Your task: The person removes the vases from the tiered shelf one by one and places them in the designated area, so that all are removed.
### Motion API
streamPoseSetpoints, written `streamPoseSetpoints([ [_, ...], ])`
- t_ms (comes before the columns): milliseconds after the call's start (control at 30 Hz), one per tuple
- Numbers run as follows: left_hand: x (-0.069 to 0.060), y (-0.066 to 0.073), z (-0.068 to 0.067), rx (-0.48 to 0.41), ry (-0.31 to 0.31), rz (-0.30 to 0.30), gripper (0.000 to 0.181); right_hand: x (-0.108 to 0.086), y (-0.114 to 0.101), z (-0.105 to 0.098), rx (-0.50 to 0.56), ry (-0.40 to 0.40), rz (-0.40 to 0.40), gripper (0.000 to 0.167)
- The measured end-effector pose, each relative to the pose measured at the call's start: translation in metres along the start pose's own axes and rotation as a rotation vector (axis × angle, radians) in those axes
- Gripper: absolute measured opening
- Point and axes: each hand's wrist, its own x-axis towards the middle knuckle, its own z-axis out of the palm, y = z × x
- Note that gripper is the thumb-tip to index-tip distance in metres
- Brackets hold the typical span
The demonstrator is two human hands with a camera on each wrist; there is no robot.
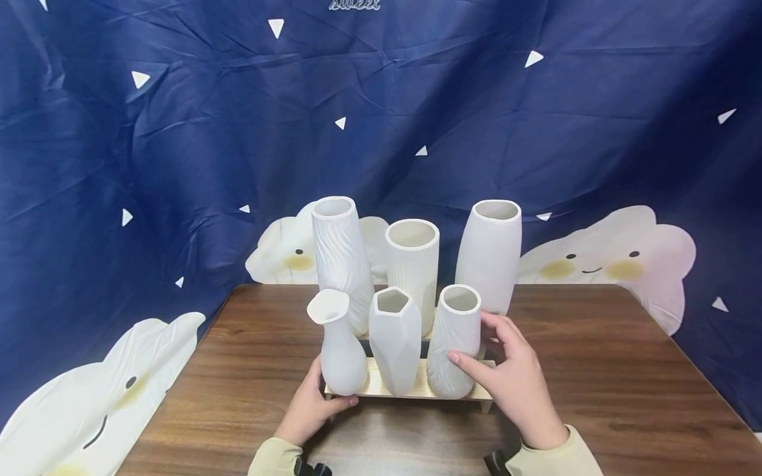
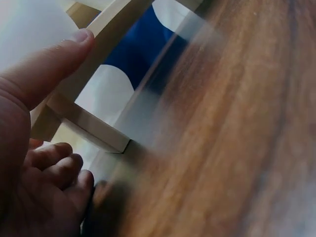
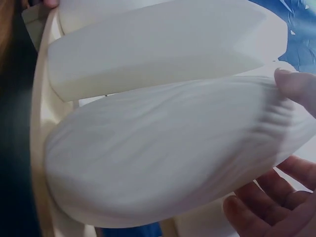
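Note:
A two-tier wooden stand (image 1: 423, 383) carries several white vases. My left hand (image 1: 313, 403) grips the stand's left end; in the left wrist view its thumb lies along the front edge and its fingers curl near a stand leg (image 2: 91, 123). My right hand (image 1: 518, 377) holds a short vase with a wavy relief (image 1: 455, 344), at the front right, between thumb and fingers. That vase stands upright on the lower tier, beside a faceted vase (image 1: 395, 350) in the middle and a flared-neck vase (image 1: 344, 357) at the left.
Behind, on the upper tier, stand a tall wavy vase (image 1: 342, 264), a ribbed cylinder vase (image 1: 417, 271) and a tall smooth vase (image 1: 489, 258). The brown wooden table (image 1: 619, 370) extends to both sides. A dark blue cloth (image 1: 381, 99) with clouds hangs behind it.

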Motion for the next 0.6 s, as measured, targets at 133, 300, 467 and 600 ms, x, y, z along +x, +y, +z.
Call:
streamPoseSetpoints([
  [133, 0.0006, -0.0019, 0.0016, 0.031, 0.013, 0.008, 0.095, 0.0024, -0.0016, 0.0014, 0.008, 0.013, -0.008, 0.064],
  [300, 0.0003, -0.0034, 0.0039, 0.079, 0.030, -0.017, 0.089, 0.0007, 0.0003, 0.0034, -0.041, -0.006, 0.022, 0.069],
  [467, -0.0013, -0.0040, 0.0035, 0.092, 0.044, -0.042, 0.088, -0.0011, 0.0028, 0.0062, -0.068, -0.018, 0.035, 0.072],
  [600, -0.0014, -0.0026, 0.0032, 0.081, 0.047, -0.049, 0.088, -0.0009, 0.0040, 0.0073, -0.046, -0.003, 0.026, 0.071],
])
